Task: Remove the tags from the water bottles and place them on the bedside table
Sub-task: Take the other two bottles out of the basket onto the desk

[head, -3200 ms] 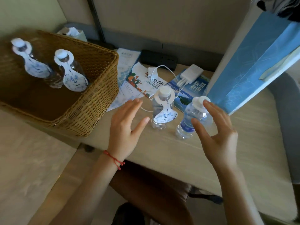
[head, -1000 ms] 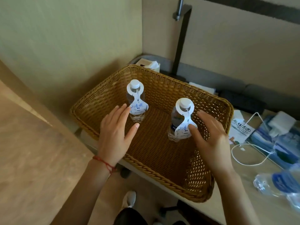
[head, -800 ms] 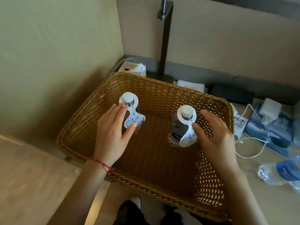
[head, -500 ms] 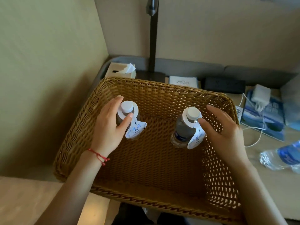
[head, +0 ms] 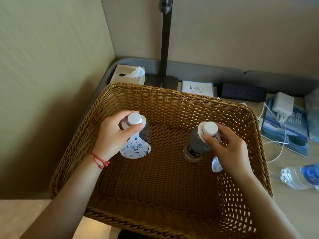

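Note:
Two clear water bottles with white caps stand upright inside a wicker basket [head: 172, 100]. My left hand [head: 112, 137] is closed around the neck of the left bottle [head: 145, 131], whose white-and-blue paper tag [head: 136, 147] hangs down its front. My right hand [head: 229, 149] grips the neck of the right bottle [head: 196, 144] just under the cap; its tag [head: 216, 165] is mostly hidden under that hand, only the lower tip showing. A third bottle [head: 300, 176] with a blue label lies on the table at the right edge.
The basket fills the left end of the bedside table [head: 284, 169]. Behind it stand a tissue box [head: 129, 75], a lamp base with its post [head: 163, 78], a card [head: 197, 87] and a black power strip [head: 243, 92]. A charger [head: 283, 106] with a white cable lies on a blue booklet [head: 286, 133].
Both hands have come in from the table bottles to the basket and closed on the necks of the two bottles there. The view has swung left and down over the basket.

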The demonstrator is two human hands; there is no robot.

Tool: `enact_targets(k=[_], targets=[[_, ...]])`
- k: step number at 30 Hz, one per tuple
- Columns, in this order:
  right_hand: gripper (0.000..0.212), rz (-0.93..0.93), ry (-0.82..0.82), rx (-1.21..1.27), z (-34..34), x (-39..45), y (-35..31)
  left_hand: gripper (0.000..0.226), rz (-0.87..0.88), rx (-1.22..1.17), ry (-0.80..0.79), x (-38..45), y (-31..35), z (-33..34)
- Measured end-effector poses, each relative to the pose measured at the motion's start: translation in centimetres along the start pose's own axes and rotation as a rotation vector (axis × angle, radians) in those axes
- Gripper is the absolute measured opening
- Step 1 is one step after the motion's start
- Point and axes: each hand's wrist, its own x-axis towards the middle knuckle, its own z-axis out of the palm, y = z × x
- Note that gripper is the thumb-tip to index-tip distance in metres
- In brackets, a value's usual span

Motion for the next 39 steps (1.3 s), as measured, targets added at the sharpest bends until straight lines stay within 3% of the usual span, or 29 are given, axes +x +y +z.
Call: enact_targets(k=[18, 39], targets=[[0.027, -0.021, 0.018, 0.031, 1.2, 0.1, -1.2, 0.037, 0.16, 0.062, 0.068, -0.9, 0.7, 0.1], [0.014, -0.281, -0.009, 0.211, -1.2, -3.0, -11.7, 0.032, 0.234, -0.149, 0.302, -7.0, 9.1, -4.1]])
